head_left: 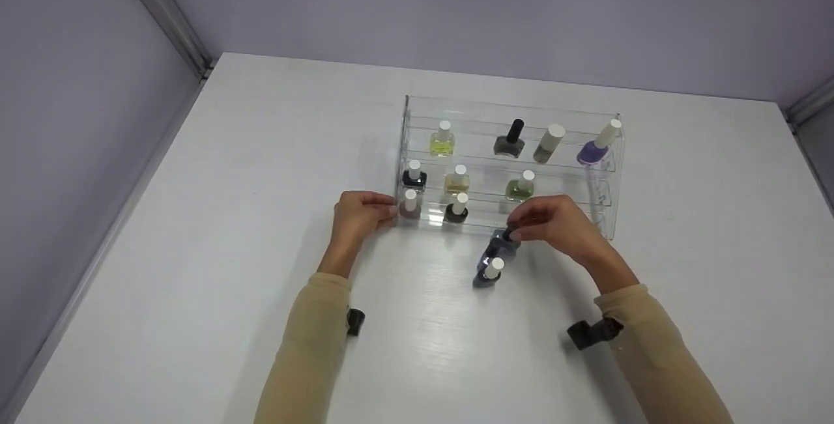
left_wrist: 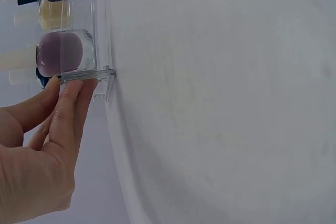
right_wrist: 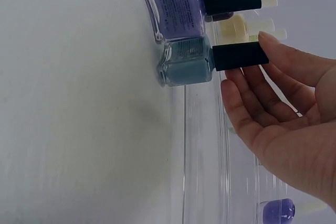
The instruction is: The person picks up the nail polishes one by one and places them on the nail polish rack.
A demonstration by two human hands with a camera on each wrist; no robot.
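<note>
A clear acrylic tiered rack [head_left: 515, 108] stands mid-table with several nail polish bottles on its steps. My left hand [head_left: 384, 209] rests straight fingers against the rack's left front corner [left_wrist: 102, 72], beside a mauve bottle [left_wrist: 63, 51]. Just in front of the rack, my right hand [head_left: 518, 228] hovers over a grey-blue bottle [head_left: 500, 241] that stands on the table. In the right wrist view one fingertip [right_wrist: 269, 39] touches the end of its black cap [right_wrist: 239, 56], and the other fingers lie loosely open just off it. A purple bottle [right_wrist: 181, 11] stands right beside it.
A dark blue bottle with a white cap [head_left: 488, 271] stands on the white table [head_left: 260, 150] nearer to me. Lilac walls enclose the table at the back and left. A violet bottle [head_left: 593, 150] leans at the rack's top right.
</note>
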